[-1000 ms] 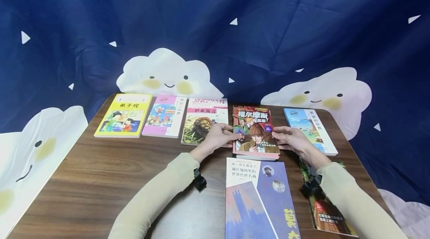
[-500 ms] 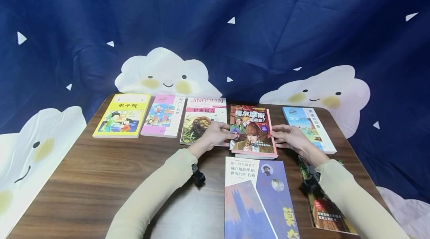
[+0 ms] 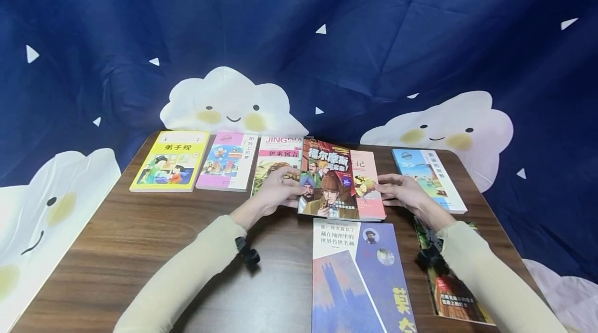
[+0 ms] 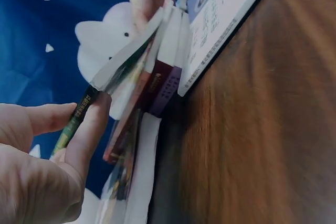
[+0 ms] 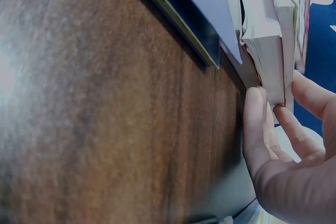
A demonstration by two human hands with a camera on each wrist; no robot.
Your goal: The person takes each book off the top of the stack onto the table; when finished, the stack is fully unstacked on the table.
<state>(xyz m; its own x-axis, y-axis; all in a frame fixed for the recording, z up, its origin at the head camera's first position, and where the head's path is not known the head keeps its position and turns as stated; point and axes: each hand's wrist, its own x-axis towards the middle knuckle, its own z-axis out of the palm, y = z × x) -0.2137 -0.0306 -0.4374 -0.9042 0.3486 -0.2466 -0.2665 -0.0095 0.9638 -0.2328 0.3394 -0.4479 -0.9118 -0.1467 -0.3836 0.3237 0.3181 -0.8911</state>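
Head view: the left hand [image 3: 275, 189] is pinching the detective book's [image 3: 328, 181] left edge, forearm [image 3: 187, 273] slanting far-right (right hand [image 3: 405, 194] holding the pink book [image 3: 369, 187]).

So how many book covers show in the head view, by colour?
Yellow paperback: 1
Pink-and-white paperbacks: 2
Salmon-pink paperback: 1
Red-and-brown paperback: 1
Blue-and-white paperback: 1
Purple-and-white paperback: 1
Green-and-brown paperback: 1
Total: 8
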